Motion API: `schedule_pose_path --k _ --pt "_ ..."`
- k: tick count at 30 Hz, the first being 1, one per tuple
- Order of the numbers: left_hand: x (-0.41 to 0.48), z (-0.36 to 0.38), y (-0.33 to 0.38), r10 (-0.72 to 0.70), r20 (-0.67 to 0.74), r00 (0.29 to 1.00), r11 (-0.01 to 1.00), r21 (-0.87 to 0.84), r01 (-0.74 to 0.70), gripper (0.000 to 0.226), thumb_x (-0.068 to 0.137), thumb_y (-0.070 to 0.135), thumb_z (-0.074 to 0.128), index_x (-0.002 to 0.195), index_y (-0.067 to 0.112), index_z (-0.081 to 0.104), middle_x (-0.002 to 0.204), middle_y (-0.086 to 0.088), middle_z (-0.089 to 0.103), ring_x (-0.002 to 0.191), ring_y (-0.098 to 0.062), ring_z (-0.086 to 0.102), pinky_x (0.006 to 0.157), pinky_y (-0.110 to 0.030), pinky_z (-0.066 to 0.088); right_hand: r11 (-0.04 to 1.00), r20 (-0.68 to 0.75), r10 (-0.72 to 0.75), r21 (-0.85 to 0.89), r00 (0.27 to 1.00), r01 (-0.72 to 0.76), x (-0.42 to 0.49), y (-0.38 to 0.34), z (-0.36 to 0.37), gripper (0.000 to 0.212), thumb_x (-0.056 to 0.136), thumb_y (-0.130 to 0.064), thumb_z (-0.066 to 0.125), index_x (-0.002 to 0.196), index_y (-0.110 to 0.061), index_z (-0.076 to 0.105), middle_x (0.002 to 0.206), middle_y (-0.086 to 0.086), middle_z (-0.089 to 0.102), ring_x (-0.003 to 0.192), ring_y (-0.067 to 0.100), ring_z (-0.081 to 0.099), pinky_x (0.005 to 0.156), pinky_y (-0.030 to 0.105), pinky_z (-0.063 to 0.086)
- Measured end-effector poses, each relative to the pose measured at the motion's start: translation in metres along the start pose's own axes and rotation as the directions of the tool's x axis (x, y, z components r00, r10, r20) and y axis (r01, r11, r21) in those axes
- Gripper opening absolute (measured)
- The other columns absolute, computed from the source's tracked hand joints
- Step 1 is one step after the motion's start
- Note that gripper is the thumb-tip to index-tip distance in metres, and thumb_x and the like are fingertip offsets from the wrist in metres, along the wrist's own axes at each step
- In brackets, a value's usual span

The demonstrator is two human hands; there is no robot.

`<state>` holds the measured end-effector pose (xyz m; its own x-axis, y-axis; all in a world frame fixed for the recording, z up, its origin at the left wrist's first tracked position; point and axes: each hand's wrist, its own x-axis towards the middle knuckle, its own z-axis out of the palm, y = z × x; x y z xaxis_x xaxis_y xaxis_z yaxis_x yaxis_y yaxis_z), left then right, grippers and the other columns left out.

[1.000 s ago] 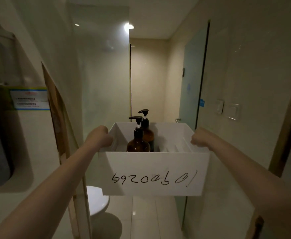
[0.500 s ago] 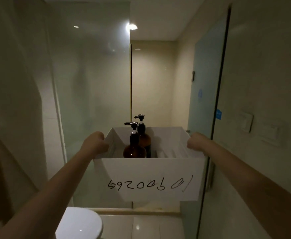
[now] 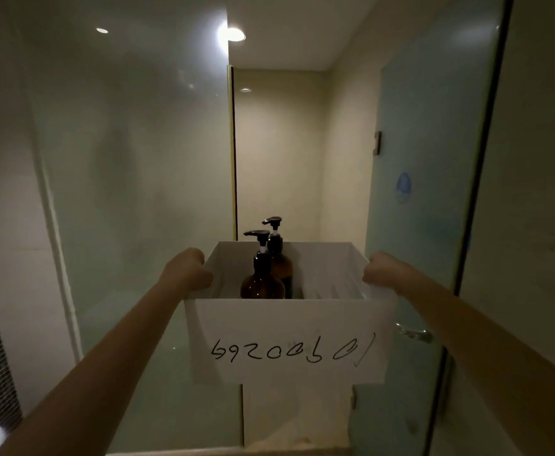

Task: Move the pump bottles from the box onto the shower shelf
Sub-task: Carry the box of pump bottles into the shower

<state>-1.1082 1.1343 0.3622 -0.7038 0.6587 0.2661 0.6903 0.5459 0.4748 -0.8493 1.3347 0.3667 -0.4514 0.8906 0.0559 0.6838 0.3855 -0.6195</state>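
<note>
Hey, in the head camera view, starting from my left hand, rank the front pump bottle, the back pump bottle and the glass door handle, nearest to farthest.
From the left hand:
1. Front pump bottle, in the box's left half.
2. Back pump bottle, just behind the front one.
3. Glass door handle, low on the right, past the box.

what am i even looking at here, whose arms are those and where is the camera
There is no machine here: the camera sits on a person's head and looks forward and down, so the arms are that person's own. The left hand and the right hand grip the two sides of a white box with handwriting on its front, carried in the air. Two brown pump bottles stand upright inside: a nearer one and one behind it. Ahead are a glass shower panel and an open glass door. No shelf is visible.
</note>
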Motion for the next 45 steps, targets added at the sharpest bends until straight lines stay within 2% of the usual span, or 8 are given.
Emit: schedule_pose_path --k 5,9,13,17,28,33,41,45 --pt "0.085 0.021 0.000 0.017 0.010 1.000 0.999 -0.050 -0.017 0.007 0.072 0.005 0.061 0.073 0.005 0.054 0.071 -0.007 0.050 0.081 -0.029 0.054 0.067 -0.031 0.041 1.000 -0.017 0.030 -0.008 0.999 -0.030 0.073 -0.012 0.010 0.031 0.083 0.006 0.049 0.110 0.018 0.057 0.092 0.028 0.057 0.083 0.031 0.060 0.058 0.029 0.041" --pt "0.151 0.048 -0.001 0.022 0.000 1.000 0.997 -0.076 -0.022 0.021 0.072 0.005 0.063 0.091 -0.002 0.062 0.082 -0.014 0.056 0.078 -0.027 0.055 0.070 -0.031 0.044 0.998 -0.026 0.069 0.007 0.997 -0.068 0.134 -0.018 0.021 0.029 0.083 0.008 0.052 0.108 0.021 0.057 0.092 0.028 0.057 0.082 0.028 0.056 0.064 0.033 0.041" --pt "0.213 0.077 0.004 0.049 0.014 0.999 0.995 -0.085 -0.047 0.007 0.071 0.004 0.062 0.076 0.004 0.058 0.076 -0.012 0.055 0.075 -0.027 0.054 0.065 -0.030 0.042 0.995 -0.019 0.102 -0.006 0.995 -0.102 0.198 -0.015 0.031 0.030 0.084 0.008 0.053 0.111 0.021 0.055 0.100 0.032 0.059 0.088 0.033 0.060 0.064 0.034 0.045" --pt "0.271 0.106 0.011 0.073 0.031 0.997 0.994 -0.087 -0.070 0.024 0.067 -0.002 0.061 0.051 0.009 0.046 0.054 -0.005 0.044 0.059 -0.025 0.048 0.046 -0.024 0.027 0.994 -0.028 0.091 -0.062 0.996 -0.092 0.266 -0.014 0.035 0.029 0.085 0.005 0.053 0.111 0.018 0.056 0.113 0.031 0.060 0.101 0.038 0.063 0.066 0.030 0.040" --pt "0.438 0.176 0.046 0.040 -0.012 0.999 0.997 -0.067 -0.041 0.012 0.068 -0.001 0.058 0.064 0.005 0.049 0.059 -0.007 0.044 0.065 -0.026 0.049 0.049 -0.026 0.026 0.997 0.011 0.071 -0.027 0.997 -0.071 0.456 -0.013 0.033 0.033 0.087 0.003 0.054 0.115 0.019 0.051 0.101 0.026 0.054 0.086 0.031 0.055 0.062 0.030 0.043" --pt "0.505 0.204 0.056 0.001 0.017 1.000 0.997 -0.075 0.001 0.013 0.068 -0.001 0.059 0.061 0.004 0.050 0.058 -0.009 0.046 0.060 -0.026 0.049 0.047 -0.025 0.025 0.997 0.037 0.072 -0.014 0.997 -0.071 0.527 -0.014 0.037 0.016 0.087 0.006 0.050 0.101 0.011 0.053 0.096 0.025 0.051 0.088 0.032 0.056 0.068 0.032 0.042" --pt "0.613 0.256 0.064 0.029 0.031 0.999 0.995 -0.093 -0.026 0.022 0.069 -0.003 0.059 0.053 0.009 0.047 0.056 -0.008 0.046 0.062 -0.026 0.049 0.047 -0.025 0.026 0.990 0.000 0.136 -0.026 0.991 -0.136 0.640 -0.009 0.062 0.034 0.089 -0.001 0.049 0.120 0.014 0.050 0.118 0.029 0.056 0.105 0.041 0.059 0.074 0.037 0.047" --pt "0.668 0.281 0.068 0.054 0.049 0.997 0.995 -0.082 -0.050 0.027 0.069 -0.004 0.059 0.050 0.010 0.045 0.053 -0.006 0.045 0.060 -0.026 0.048 0.044 -0.025 0.026 0.984 -0.001 0.175 -0.020 0.985 -0.175 0.691 -0.008 0.073 0.035 0.089 -0.001 0.048 0.121 0.014 0.049 0.108 0.025 0.056 0.096 0.037 0.059 0.074 0.038 0.048"
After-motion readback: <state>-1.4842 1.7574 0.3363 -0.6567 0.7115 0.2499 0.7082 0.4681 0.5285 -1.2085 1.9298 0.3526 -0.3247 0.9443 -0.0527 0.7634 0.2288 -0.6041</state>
